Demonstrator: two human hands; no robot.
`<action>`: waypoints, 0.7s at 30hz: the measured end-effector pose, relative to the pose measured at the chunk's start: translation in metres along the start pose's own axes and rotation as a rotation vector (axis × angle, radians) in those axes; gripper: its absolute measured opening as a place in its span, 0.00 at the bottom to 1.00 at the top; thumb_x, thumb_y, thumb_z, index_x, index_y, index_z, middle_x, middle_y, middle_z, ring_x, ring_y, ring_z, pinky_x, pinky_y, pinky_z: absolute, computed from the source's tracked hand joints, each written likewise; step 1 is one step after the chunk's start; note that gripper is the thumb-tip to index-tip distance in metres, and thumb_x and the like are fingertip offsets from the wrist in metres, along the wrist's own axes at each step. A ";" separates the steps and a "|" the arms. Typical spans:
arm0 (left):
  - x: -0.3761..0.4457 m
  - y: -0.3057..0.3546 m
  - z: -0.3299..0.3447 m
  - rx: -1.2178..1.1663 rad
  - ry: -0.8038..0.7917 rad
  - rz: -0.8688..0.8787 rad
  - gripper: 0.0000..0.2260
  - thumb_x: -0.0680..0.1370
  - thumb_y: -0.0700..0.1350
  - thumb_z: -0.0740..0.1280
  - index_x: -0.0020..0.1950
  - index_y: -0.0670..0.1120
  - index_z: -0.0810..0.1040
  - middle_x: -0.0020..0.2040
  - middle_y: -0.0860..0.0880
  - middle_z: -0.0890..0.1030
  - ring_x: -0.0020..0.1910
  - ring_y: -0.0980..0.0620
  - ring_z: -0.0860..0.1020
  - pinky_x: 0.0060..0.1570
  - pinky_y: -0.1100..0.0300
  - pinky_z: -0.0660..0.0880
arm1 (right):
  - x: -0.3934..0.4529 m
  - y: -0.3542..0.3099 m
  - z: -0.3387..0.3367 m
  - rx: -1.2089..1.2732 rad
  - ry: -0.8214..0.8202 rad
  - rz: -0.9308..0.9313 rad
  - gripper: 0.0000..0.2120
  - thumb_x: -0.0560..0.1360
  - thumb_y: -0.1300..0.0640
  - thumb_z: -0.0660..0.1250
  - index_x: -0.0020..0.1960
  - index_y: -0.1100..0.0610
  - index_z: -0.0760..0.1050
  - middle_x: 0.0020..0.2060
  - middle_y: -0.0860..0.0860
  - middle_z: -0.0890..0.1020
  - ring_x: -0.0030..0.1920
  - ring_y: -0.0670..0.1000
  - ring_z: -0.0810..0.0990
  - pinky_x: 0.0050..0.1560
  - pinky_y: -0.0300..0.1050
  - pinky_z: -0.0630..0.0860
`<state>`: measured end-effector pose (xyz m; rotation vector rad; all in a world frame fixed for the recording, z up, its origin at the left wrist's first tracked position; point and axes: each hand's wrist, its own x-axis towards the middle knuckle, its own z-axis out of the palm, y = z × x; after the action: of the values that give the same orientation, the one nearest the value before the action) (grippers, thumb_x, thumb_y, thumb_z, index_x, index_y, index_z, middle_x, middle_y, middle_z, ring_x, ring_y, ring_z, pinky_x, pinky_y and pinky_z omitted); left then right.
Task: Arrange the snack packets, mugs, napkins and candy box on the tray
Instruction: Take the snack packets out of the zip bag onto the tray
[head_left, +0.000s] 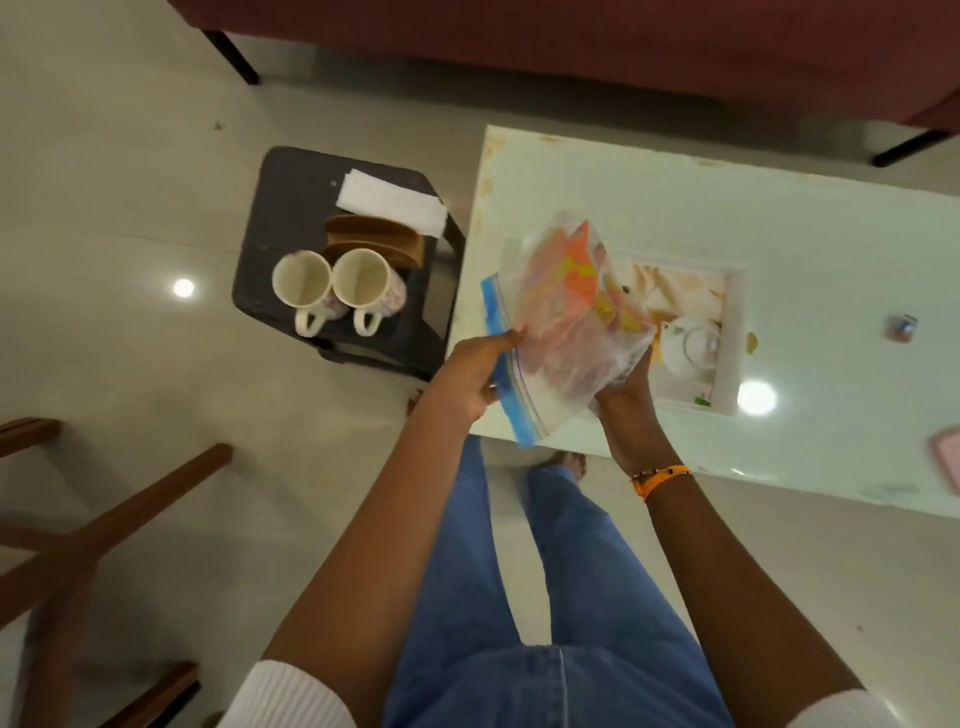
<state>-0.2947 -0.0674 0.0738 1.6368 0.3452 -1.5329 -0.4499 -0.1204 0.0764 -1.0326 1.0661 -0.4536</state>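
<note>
Clear zip bag (563, 332) of orange snack packets: gripped by left hand (475, 376) and right hand (626, 400), fingers closed, above tray (730, 332) on glossy table (831, 234). Left: dark stool (291, 208), two round mugs (335, 286), napkins (392, 202).

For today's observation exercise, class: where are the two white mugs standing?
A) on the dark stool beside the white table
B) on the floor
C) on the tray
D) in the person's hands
A: both mugs stand side by side on the dark stool, left of the white table, while the hands hold a plastic bag.
</note>
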 end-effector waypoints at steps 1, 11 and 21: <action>-0.002 -0.007 0.010 0.064 0.055 0.047 0.14 0.75 0.46 0.68 0.56 0.40 0.74 0.42 0.42 0.75 0.42 0.45 0.75 0.44 0.54 0.75 | -0.005 0.006 -0.014 -0.034 0.008 0.028 0.34 0.73 0.69 0.66 0.72 0.55 0.53 0.67 0.61 0.69 0.66 0.59 0.72 0.65 0.61 0.72; -0.031 -0.021 0.088 0.330 0.004 0.384 0.12 0.79 0.47 0.61 0.59 0.42 0.70 0.41 0.48 0.73 0.44 0.49 0.74 0.44 0.56 0.73 | -0.013 0.021 -0.107 -0.617 -0.136 0.251 0.21 0.73 0.72 0.60 0.64 0.60 0.71 0.66 0.59 0.71 0.66 0.55 0.70 0.60 0.39 0.65; -0.041 -0.041 0.115 0.501 -0.108 0.443 0.05 0.81 0.40 0.56 0.51 0.45 0.71 0.36 0.49 0.71 0.33 0.55 0.69 0.33 0.65 0.69 | -0.014 -0.037 -0.083 -0.205 -0.091 0.141 0.03 0.75 0.62 0.64 0.45 0.57 0.70 0.38 0.48 0.75 0.37 0.48 0.78 0.41 0.40 0.77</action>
<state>-0.4111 -0.1119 0.1076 1.8354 -0.4725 -1.4160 -0.5237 -0.1670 0.1064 -1.1387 1.1116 -0.1839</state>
